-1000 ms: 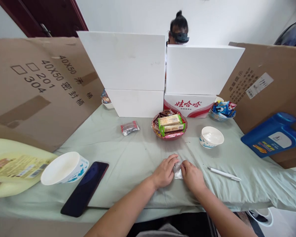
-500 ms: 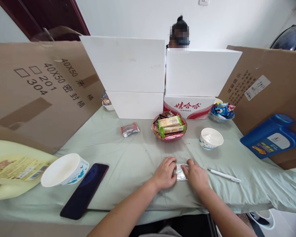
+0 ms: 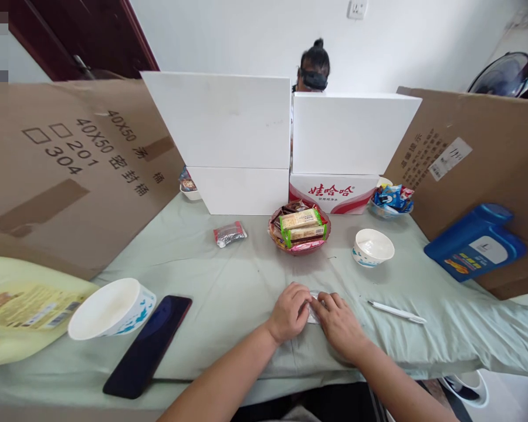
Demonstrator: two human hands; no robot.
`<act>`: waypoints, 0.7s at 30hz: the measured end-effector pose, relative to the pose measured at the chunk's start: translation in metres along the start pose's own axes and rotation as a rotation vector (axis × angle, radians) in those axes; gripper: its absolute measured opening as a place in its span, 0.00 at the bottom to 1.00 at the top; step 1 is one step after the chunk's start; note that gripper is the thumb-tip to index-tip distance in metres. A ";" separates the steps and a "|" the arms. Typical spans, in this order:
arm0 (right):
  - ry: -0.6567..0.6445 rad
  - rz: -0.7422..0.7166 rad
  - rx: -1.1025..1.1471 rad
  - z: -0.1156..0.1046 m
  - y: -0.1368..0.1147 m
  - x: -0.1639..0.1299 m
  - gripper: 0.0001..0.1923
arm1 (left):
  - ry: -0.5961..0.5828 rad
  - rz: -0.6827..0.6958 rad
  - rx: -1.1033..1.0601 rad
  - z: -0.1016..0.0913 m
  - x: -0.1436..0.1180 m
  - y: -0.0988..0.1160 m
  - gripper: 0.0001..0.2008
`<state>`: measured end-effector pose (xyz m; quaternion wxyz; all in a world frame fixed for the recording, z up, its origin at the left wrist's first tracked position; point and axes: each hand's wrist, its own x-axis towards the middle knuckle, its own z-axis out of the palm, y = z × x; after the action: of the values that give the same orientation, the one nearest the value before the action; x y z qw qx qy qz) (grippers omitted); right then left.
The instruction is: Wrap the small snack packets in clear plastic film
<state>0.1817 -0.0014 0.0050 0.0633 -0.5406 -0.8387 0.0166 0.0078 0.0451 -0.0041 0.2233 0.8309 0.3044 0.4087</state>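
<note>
My left hand and my right hand meet at the near middle of the pale green tablecloth. Both pinch a small silvery wrapper that lies on the cloth; only a sliver of it shows between my fingers. A red bowl heaped with wrapped snacks stands just beyond my hands. A white pen lies to the right of my right hand.
A small white bowl, a larger white bowl, a dark phone and a loose snack packet lie on the cloth. White boxes and cardboard sheets wall the table. A blue jug leans at right. A person sits behind the boxes.
My hands have drawn closer together over the wrapper, so less of it shows. The view has tilted slightly up.
</note>
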 end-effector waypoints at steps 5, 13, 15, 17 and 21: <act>-0.024 0.006 0.059 -0.012 0.005 0.002 0.20 | -0.162 -0.019 0.150 0.002 0.001 0.004 0.06; -0.071 0.027 0.214 -0.013 0.011 -0.011 0.10 | -0.219 -0.035 0.194 0.001 0.000 0.004 0.06; -0.096 0.032 0.222 -0.024 0.023 -0.009 0.10 | -0.219 -0.054 0.180 0.001 0.000 0.002 0.06; -0.054 0.103 0.188 -0.047 0.047 -0.001 0.12 | -0.218 -0.060 0.174 0.002 0.000 0.001 0.06; 0.034 0.497 -0.029 -0.099 0.115 0.034 0.15 | -0.213 -0.061 0.169 0.004 0.001 -0.002 0.05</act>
<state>0.2844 0.0729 0.0951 0.0638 -0.7314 -0.6788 0.0104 0.0112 0.0468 -0.0068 0.1958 0.8758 0.3375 0.2841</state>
